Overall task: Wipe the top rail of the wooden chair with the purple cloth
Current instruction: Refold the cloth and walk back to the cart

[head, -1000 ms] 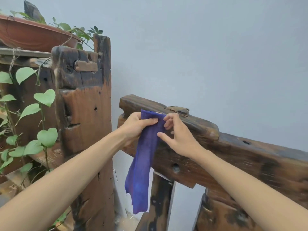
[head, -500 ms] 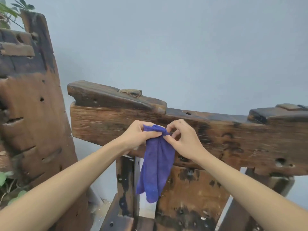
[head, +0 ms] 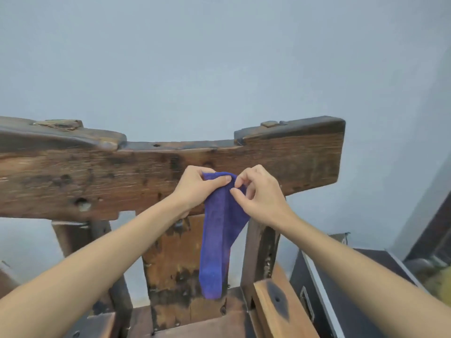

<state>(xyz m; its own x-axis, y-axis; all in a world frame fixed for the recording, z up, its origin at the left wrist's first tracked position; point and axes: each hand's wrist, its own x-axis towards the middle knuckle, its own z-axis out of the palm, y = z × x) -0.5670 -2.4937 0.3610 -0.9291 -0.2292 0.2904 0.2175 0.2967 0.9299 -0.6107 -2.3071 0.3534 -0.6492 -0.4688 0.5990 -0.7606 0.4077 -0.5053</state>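
Now: purple cloth [head: 220, 230] hanging before top rail [head: 146, 172] of wooden chair [head: 170, 252], upper edge pinched by left hand [head: 195, 189] and right hand [head: 261, 193]; fingers curled on cloth.

Counted in the head view: two hands, the left hand [head: 195, 189] and the right hand [head: 262, 196], with two bare forearms; one purple cloth [head: 219, 230]; one wooden chair [head: 170, 252] with one top rail [head: 97, 176]. The rail carried two raised end blocks, each topped by one small wooden peg, the left peg [head: 58, 124] and the right peg [head: 269, 123]; three uprights stood under it, one wide back slat between two posts. One black case [head: 341, 301] sat beside the chair, and there was one grey wall [head: 219, 57].
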